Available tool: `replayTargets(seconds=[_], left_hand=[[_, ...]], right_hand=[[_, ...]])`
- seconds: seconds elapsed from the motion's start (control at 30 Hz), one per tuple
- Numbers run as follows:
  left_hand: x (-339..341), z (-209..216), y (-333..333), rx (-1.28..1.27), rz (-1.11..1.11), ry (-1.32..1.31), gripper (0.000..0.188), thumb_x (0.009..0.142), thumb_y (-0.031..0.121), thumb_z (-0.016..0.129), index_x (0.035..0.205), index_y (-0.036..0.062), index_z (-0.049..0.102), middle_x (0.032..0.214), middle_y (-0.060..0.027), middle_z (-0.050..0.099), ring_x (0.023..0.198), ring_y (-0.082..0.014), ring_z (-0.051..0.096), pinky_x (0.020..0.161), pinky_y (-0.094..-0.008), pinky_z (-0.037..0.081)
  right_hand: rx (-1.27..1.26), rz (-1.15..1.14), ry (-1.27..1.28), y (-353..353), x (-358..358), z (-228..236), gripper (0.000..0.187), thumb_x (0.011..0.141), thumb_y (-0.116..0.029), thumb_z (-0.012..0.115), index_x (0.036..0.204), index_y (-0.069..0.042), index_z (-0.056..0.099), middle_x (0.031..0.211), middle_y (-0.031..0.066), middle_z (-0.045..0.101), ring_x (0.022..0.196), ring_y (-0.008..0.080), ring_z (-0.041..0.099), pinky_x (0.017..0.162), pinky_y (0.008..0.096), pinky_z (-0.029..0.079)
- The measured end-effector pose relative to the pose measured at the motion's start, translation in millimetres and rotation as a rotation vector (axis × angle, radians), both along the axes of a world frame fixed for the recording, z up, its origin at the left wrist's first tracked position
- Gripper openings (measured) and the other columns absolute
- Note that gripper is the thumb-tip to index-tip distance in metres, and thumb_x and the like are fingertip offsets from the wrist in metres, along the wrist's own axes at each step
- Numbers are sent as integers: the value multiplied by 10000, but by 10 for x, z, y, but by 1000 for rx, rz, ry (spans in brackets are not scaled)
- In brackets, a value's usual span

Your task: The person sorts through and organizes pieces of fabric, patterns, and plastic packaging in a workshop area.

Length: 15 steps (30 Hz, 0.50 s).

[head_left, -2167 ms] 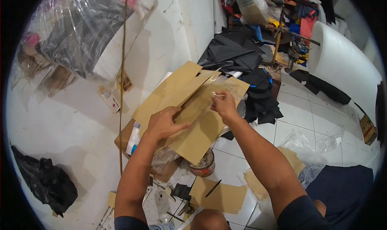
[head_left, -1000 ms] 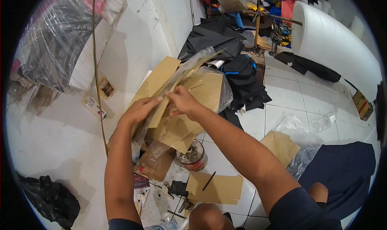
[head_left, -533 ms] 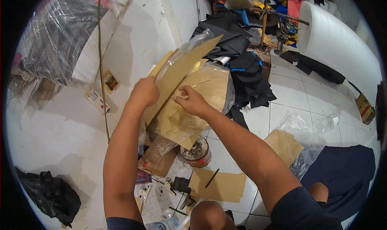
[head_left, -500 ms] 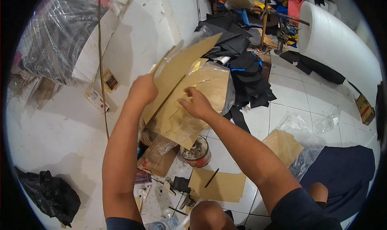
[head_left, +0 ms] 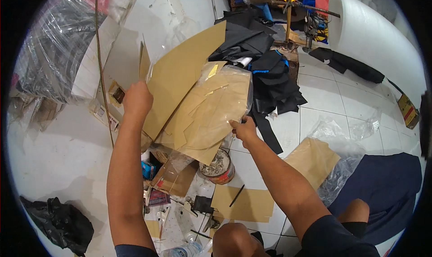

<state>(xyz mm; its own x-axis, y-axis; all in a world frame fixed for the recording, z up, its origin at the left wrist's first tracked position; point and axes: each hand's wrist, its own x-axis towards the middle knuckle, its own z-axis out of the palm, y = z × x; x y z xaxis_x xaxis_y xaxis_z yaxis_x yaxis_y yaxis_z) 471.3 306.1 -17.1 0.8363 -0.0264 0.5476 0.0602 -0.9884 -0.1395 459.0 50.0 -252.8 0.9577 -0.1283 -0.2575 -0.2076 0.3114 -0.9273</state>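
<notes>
My left hand (head_left: 138, 99) is closed round the left side of a large brown cardboard sheet (head_left: 182, 68), which stands tilted up. Right of the sheet lies a clear plastic bag (head_left: 245, 83) with cut brown paper pieces (head_left: 211, 106) in or on it; how they are layered is hard to make out. At the bag's lower right edge, my right hand (head_left: 244, 129) pinches with thumb and fingers. A bit of yellow paper (head_left: 213, 71) shows near the top of the pieces. Under the pile's near edge stands a round tin (head_left: 219, 167) with a crusted top.
Black fabric pieces (head_left: 276, 83) are heaped beyond the pile. Nearer me, a black pen (head_left: 236, 196) rests on a flat brown board (head_left: 252, 207). At right lie brown paper (head_left: 312, 160), clear plastic and dark blue cloth (head_left: 382, 189). A plastic bottle (head_left: 182, 249) is at the bottom.
My left hand has swung left with the cardboard sheet, uncovering more of the paper pieces. My right hand has moved from among the pieces to the bag's lower right edge.
</notes>
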Motion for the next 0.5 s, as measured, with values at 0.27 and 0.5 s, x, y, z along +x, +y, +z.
replayTargets(seconds=[0.27,0.5], left_hand=[[-107,5,-113,1,-74,44,160,773,37,520,883,-39,607,837,-256,636,843,-414,626,759,-480,505],[-397,-244,-360,-75,-226,224,228,760,67,570,981,19,602,923,-209,648,856,-375,635,736,-464,511]], right_hand=[[-1103,-190,-367,28,-57,449,670,747,-335,727,1255,-43,403,1252,226,466,1049,352,548,886,393,457],[78,570,-117,695,95,1528,913,731,-691,602,1366,-91,338,1295,165,431,1135,286,476,922,432,414]])
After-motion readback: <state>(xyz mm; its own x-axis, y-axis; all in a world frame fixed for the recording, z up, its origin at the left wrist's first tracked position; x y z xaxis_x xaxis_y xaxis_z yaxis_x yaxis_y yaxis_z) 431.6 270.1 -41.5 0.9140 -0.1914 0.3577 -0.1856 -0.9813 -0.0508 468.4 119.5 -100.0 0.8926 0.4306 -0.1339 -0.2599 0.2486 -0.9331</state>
